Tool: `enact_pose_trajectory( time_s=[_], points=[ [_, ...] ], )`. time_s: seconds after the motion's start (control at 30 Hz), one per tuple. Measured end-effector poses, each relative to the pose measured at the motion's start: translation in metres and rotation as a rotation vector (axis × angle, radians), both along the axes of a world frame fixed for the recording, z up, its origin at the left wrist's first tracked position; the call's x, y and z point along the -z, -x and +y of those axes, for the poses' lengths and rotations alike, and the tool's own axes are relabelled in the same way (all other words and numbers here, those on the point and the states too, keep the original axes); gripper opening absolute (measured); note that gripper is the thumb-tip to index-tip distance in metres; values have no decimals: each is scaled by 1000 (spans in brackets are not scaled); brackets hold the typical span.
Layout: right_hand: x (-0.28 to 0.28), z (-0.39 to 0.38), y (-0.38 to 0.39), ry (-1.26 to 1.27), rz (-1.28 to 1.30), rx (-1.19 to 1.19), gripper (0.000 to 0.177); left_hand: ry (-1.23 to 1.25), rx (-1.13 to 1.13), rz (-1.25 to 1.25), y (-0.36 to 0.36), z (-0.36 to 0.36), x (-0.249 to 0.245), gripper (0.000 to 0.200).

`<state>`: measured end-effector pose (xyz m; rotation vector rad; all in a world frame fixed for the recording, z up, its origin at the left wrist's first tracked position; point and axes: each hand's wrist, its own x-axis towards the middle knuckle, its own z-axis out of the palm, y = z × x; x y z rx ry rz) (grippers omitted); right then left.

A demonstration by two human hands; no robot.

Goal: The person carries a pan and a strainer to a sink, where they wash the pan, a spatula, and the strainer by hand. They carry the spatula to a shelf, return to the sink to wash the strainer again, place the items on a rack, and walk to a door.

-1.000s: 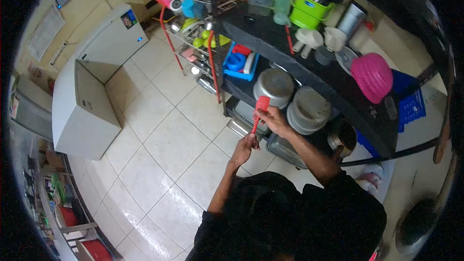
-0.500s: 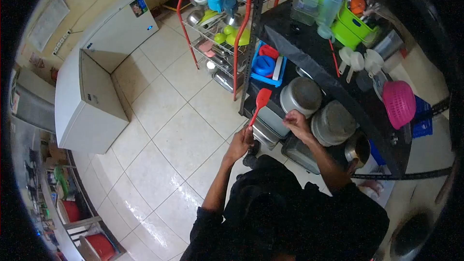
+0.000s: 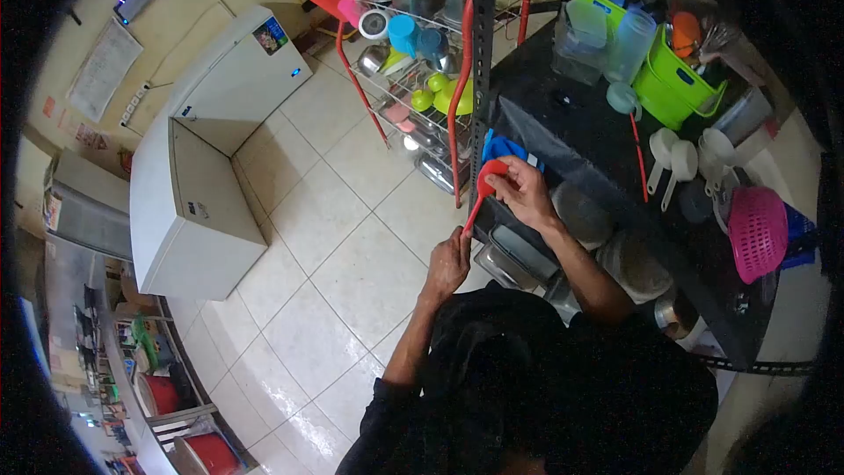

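A red spatula [image 3: 476, 209] is held upright over the floor in front of me, near the black shelf's post. My left hand [image 3: 449, 262] is closed around the lower end of its handle. At the top, my right hand [image 3: 527, 198] has its thumb on the face of the blade and its fingers at the blade's edge. Part of the blade is covered by those fingers. Behind my right hand, a blue basket [image 3: 530, 157] on the lower shelf is partly hidden.
A red-framed wire rack [image 3: 454, 105] with bowls and cups stands ahead. To the right, the black shelf [image 3: 576, 136] bears a green basket [image 3: 661, 88], measuring cups [image 3: 681, 158] and a pink colander [image 3: 758, 233]. Pots [image 3: 635, 264] sit below. White chest freezers [image 3: 207, 211] are at left.
My right hand has moved forward from beside the pots to the spatula and taken hold of its blade. My left hand keeps its grip on the handle. The view has shifted slightly.
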<state>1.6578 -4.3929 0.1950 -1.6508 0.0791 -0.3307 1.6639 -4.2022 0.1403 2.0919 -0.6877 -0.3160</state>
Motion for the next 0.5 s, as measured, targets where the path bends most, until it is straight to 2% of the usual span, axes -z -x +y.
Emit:
enact_pose_trajectory(
  time_s=[0.17,0.27,0.37,0.4,0.5],
  points=[
    [14,-15,-20,-25,-66,-98,29,6,74,88,-28,3,-1,30],
    [7,-16,-20,15,-30,-119,38,42,140,164,-50,3,-5,32],
    [10,-20,-18,-48,-37,-87,43,87,205,213,-64,6,-1,37],
    [15,-20,-18,20,-64,8,39,96,230,231,-68,6,1,39],
    [23,-23,-14,-140,-36,94,32,113,313,291,-80,7,4,41]
  ],
)
